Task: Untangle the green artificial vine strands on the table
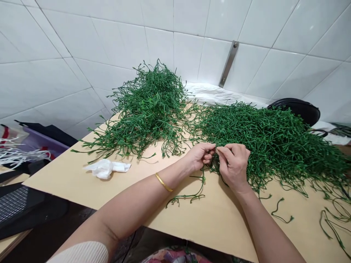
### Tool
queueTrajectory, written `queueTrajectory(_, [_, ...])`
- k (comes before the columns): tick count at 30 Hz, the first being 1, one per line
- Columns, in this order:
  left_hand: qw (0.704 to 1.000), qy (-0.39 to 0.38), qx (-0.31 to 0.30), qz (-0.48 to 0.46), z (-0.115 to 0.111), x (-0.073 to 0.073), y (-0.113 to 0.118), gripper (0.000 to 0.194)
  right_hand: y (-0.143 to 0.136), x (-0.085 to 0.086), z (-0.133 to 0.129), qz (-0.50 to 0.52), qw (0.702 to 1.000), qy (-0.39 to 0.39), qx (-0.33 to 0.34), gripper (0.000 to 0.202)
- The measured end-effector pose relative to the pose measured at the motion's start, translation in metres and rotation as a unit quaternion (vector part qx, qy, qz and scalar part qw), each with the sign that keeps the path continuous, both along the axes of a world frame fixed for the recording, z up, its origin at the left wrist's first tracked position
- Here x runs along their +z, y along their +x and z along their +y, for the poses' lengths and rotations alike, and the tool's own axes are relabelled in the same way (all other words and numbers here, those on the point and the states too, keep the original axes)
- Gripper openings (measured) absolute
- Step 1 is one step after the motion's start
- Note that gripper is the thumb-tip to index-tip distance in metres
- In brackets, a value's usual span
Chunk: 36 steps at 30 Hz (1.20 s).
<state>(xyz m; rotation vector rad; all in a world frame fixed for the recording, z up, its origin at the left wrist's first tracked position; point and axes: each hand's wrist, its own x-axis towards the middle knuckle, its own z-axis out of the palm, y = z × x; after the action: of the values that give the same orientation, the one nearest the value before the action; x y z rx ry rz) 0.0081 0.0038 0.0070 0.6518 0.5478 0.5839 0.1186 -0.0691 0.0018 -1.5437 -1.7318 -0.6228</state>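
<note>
Close together at the table's middle, both hands pinch a thin green plastic stem whose gripped part is mostly hidden by the fingers. My left hand (202,156) is closed, thumb and forefinger pressed together. My right hand (234,162) is closed too, its fingertips meeting the left ones. Below them a branched green stem (192,197) hangs down onto the tabletop; it seems to run up to the left hand. Behind the right hand spreads a large heap of green stems (255,128). Another tall heap of the same stems (153,98) stands to the left.
A crumpled white tissue (104,168) lies on the wooden table (123,190) at left. Loose stems (282,212) are scattered at right. A black round object (297,109) stands behind the right heap. White sheeting (211,93) runs along the tiled wall, below a metal bracket (229,64).
</note>
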Motion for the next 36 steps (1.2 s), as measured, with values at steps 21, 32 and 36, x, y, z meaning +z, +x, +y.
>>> queueTrajectory(21, [0.996, 0.058, 0.03, -0.059, -0.004, 0.003, 0.0, 0.016, -0.003, 0.005, 0.0, 0.212, 0.961, -0.155, 0.083, 0.02])
queueTrajectory(32, [0.983, -0.059, -0.035, -0.169, -0.002, 0.02, -0.007, 0.013, 0.0, 0.022, -0.015, 0.457, 0.78, -0.235, 0.357, 0.039])
queueTrajectory(36, [0.99, -0.029, 0.019, -0.138, 0.005, 0.014, -0.008, 0.01, 0.003, 0.025, -0.012, 0.547, 0.762, -0.128, 0.321, 0.028])
